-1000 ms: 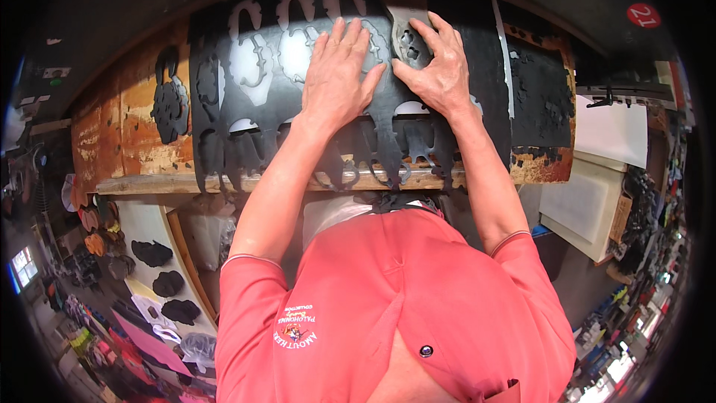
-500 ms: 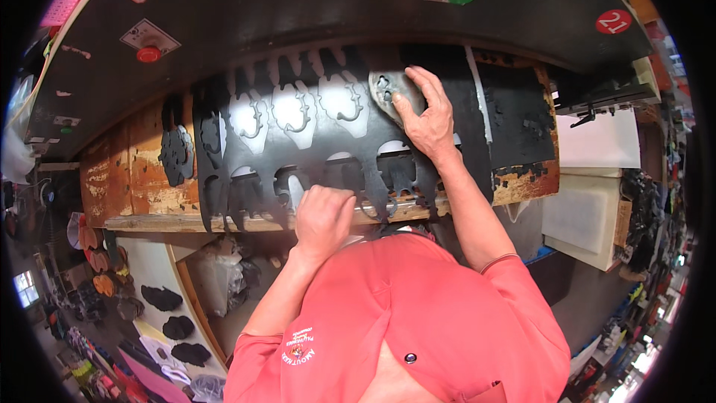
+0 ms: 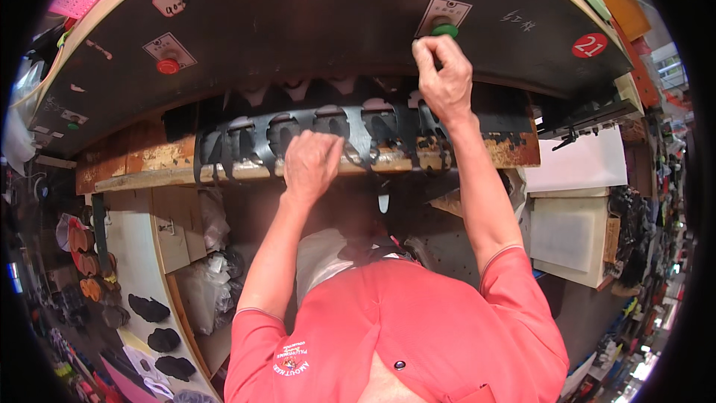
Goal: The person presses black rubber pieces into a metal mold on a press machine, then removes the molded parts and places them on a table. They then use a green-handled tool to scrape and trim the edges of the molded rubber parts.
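Observation:
My right hand [image 3: 445, 79] is raised to the dark machine panel [image 3: 313, 26], its fingers curled just below a green push button [image 3: 445, 28]. The knuckles look to be against the button or very close to it. My left hand [image 3: 312, 164] is closed at the near edge of a black sheet [image 3: 257, 134]; whether it grips the sheet is hidden. Rounded cut-out openings run along that sheet, which lies on a worn wooden board [image 3: 134, 157]. The panel covers the sheet's far part, and no metal cutting die shows there.
A red push button [image 3: 168, 65] sits on the panel's left side. White blocks [image 3: 570, 235] stand at the right below a white sheet [image 3: 582, 157]. Several dark pieces [image 3: 149, 307] lie on a pale surface at lower left, near clear plastic bags [image 3: 205, 287].
My right hand has left the metal cutting die on the sheet and risen to the green button. The view has shifted, and the panel now hides more of the sheet and the die.

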Tool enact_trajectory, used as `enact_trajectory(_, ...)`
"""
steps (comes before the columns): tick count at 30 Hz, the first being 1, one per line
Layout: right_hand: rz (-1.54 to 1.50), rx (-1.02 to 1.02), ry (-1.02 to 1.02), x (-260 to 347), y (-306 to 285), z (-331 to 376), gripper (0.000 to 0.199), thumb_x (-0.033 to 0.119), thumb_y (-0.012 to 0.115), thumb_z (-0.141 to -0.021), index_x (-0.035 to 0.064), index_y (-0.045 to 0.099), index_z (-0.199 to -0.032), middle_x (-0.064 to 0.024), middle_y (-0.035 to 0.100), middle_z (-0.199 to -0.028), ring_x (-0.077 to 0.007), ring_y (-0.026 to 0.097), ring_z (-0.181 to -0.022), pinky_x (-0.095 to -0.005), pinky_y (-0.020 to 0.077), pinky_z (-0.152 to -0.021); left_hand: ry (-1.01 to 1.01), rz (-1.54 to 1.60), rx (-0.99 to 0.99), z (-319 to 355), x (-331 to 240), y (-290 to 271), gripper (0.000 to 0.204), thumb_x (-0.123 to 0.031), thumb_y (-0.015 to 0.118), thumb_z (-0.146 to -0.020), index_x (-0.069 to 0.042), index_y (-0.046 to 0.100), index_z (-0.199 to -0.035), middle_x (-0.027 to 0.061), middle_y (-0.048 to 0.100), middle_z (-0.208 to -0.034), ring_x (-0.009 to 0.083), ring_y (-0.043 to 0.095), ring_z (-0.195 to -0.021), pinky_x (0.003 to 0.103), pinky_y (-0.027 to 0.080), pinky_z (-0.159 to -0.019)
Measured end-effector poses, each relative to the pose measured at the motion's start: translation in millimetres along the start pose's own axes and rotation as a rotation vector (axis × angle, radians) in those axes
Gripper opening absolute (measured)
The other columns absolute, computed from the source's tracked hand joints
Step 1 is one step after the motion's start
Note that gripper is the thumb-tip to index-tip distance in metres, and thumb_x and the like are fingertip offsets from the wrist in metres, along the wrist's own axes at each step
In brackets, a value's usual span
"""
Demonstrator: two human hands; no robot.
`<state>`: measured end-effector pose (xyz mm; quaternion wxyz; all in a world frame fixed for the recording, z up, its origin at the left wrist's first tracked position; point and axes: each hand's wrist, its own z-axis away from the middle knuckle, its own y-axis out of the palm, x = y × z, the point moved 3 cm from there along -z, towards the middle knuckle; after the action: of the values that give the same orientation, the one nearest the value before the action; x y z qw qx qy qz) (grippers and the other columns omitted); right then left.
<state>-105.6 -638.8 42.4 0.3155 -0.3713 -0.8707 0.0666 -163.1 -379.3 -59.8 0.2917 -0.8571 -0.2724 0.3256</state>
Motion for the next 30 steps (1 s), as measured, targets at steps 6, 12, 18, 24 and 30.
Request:
enact_trajectory(6,0.074,0.149,0.309,3.7,-16.3,122.2,0.011,0.008,0.073,-0.093,0.0016,0.07,-0.086,-0.0127,0.069,-0.081,-0.0303,0.069,-0.074,-0.04,0.0541,-0.068,-0.086,0.02,0.022,-6.0,-6.1,-1.7,0.017,-0.021,0.081,-0.089,-0.01,0.074,-0.078,0.0039,0.069,-0.073,0.0259,0.065,-0.074,0.04,0.05,-0.073)
enact_trajectory(12,0.138,0.262,0.367,-8.0,-13.9,133.2,0.011,0.013,0.071,-0.093,0.0049,0.071,-0.086,-0.0105,0.068,-0.079,-0.0328,0.069,-0.075,-0.0441,0.0543,-0.07,-0.149,-0.032,0.074,-11.8,-11.2,3.1,0.018,-0.023,0.081,-0.089,-0.011,0.074,-0.078,0.0043,0.068,-0.071,0.0258,0.066,-0.074,0.041,0.051,-0.075)
enact_trajectory(18,0.128,0.252,0.348,-14.0,-21.9,127.6,0.01,0.014,0.072,-0.094,0.0046,0.072,-0.089,-0.0117,0.069,-0.082,-0.0331,0.07,-0.073,-0.0429,0.055,-0.068,-0.2,-0.013,0.064,-17.2,-13.4,11.2,0.022,-0.024,0.078,-0.092,-0.007,0.072,-0.08,0.0084,0.066,-0.071,0.0293,0.065,-0.073,0.043,0.051,-0.074)
enact_trajectory(24,0.053,0.273,0.335,-23.0,-37.6,130.9,0.009,0.011,0.073,-0.093,0.0032,0.072,-0.09,-0.0119,0.068,-0.082,-0.0295,0.068,-0.071,-0.0403,0.0536,-0.065,-0.245,-0.015,0.083,-18.9,-27.1,16.6,0.023,-0.024,0.077,-0.093,-0.007,0.071,-0.079,0.008,0.065,-0.07,0.0295,0.064,-0.072,0.043,0.05,-0.073)
enact_trajectory(30,-0.214,0.216,0.714,-17.6,-68.9,156.4,0.01,0.01,0.077,-0.096,0.0006,0.076,-0.095,-0.0014,0.07,-0.08,-0.0049,0.059,-0.068,-0.0242,0.048,-0.062,-0.341,0.089,0.176,12.5,-47.4,-0.5,0.019,-0.023,0.076,-0.093,-0.008,0.074,-0.083,0.0099,0.068,-0.078,0.0316,0.064,-0.08,0.044,0.049,-0.077)
